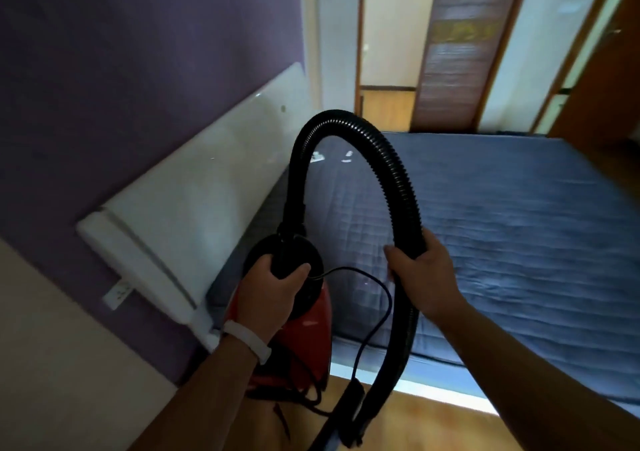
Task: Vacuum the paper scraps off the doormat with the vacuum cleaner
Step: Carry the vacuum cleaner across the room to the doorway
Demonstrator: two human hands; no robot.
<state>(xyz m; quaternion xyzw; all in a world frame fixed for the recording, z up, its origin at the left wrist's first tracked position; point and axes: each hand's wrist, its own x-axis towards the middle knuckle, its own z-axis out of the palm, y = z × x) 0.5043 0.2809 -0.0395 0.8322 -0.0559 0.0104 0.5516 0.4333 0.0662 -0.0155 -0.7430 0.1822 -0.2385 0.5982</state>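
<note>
No text can be read.
A yellowish patch (462,31) on the brown slatted wooden door (450,87) is too blurred to tell whether it bears writing; the red plastic vacuum cleaner body (304,339) shows no legible mark.

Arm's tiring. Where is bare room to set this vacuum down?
Bare wood floor lies between the mattress edge and you, right of the hose. The mattress right of the hose is bare. Crowded: cord loops beside the vacuum; scraps lie by the headboard.
</note>
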